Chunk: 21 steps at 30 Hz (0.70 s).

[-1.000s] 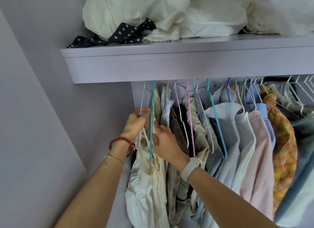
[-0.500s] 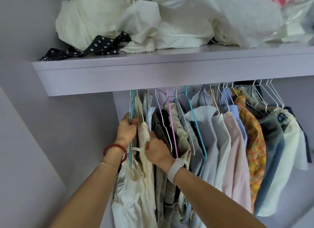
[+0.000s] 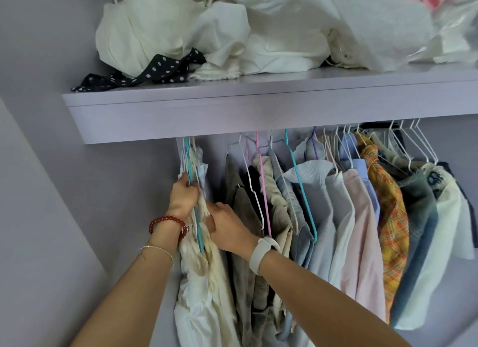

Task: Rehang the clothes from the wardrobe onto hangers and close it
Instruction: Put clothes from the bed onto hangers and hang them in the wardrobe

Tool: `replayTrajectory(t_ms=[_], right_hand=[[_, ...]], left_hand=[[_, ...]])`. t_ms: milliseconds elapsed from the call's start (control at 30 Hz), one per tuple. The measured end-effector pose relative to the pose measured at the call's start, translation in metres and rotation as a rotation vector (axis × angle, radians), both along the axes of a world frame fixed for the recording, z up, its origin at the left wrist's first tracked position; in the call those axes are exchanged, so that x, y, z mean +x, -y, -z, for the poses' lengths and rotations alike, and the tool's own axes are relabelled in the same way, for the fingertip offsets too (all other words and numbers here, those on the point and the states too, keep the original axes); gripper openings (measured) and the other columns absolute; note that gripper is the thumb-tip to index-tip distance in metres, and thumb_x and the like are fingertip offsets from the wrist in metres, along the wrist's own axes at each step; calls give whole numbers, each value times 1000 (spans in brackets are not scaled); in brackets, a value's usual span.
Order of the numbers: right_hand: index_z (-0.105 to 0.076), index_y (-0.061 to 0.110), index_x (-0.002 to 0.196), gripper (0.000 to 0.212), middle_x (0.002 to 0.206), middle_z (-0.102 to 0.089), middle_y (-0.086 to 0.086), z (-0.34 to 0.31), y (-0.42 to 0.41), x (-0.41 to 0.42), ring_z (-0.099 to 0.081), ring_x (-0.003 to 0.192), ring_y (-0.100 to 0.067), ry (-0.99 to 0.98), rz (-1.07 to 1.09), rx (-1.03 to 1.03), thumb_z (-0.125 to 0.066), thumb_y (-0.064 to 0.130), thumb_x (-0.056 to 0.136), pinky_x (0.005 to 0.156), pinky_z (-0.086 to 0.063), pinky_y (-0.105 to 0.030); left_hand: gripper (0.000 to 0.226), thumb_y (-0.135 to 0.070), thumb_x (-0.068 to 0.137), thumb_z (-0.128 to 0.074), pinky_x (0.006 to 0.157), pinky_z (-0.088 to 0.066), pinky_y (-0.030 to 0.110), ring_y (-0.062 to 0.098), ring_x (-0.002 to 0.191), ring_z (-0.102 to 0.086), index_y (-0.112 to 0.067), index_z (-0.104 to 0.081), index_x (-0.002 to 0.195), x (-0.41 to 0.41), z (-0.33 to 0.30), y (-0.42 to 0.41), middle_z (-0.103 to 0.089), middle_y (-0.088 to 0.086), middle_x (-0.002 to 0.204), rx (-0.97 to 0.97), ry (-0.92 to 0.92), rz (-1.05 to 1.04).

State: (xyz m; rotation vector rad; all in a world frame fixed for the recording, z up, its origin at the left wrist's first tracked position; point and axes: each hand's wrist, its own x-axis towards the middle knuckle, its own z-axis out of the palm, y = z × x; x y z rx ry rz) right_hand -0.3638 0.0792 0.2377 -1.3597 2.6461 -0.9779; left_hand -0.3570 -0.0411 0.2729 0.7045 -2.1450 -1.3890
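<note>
Head camera, looking up into the open wardrobe: the left hand [image 3: 183,195] is wrapped around a teal hanger [image 3: 192,191] and the bunched cream garments [image 3: 204,282] at the far left end of the row, fingers curled over the wire and cloth together, so that grip is firmly closed on the bundle. It looks as if the bundle is being pinned against the side wall [image 3: 124,191] to open a gap in the row. The right hand [image 3: 227,229] is pressed in just beside it, thumb and fingers pinching a fold of the same cream fabric, probably to straighten it on the hanger; how tightly the fingertips are closed is partly hidden by the cloth.

To the right, a clear space is seen, then the olive and beige pieces on a pink hanger [image 3: 262,186], a second teal hanger [image 3: 300,191], the pale blue and pink shirts [image 3: 359,230], an orange plaid shirt [image 3: 390,230] and denim beyond, all hung from the rail under the shelf [image 3: 207,113]. Above, a heap of white cloth [image 3: 232,31] and a black polka-dot piece [image 3: 144,73] is left lying unhung on that shelf, so by this reckoning the task is far from finished, and no door is visible yet.
</note>
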Motion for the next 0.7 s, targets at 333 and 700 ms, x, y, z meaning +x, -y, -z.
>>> replayTrajectory(t_ms=[333, 700], right_hand=[[-64, -1, 106, 34, 111, -61, -16, -32, -119, -18, -56, 103, -32, -290, 294, -431, -45, -3, 77, 95, -32, -20], [-6, 4, 146, 68, 119, -54, -24, 0, -146, -77, -56, 100, -34, 156, 322, -146, -43, 3, 89, 82, -42, -36]], left_hand=[[56, -14, 91, -50, 110, -27, 39, 37, 128, -34, -8, -29, 142, 2, -25, -48, -31, 19, 140, -509, -11, -149], [55, 2, 93, -38, 89, -30, 16, 33, 122, -47, -6, -20, 145, -52, 21, -137, -47, 18, 137, -245, 21, 62]])
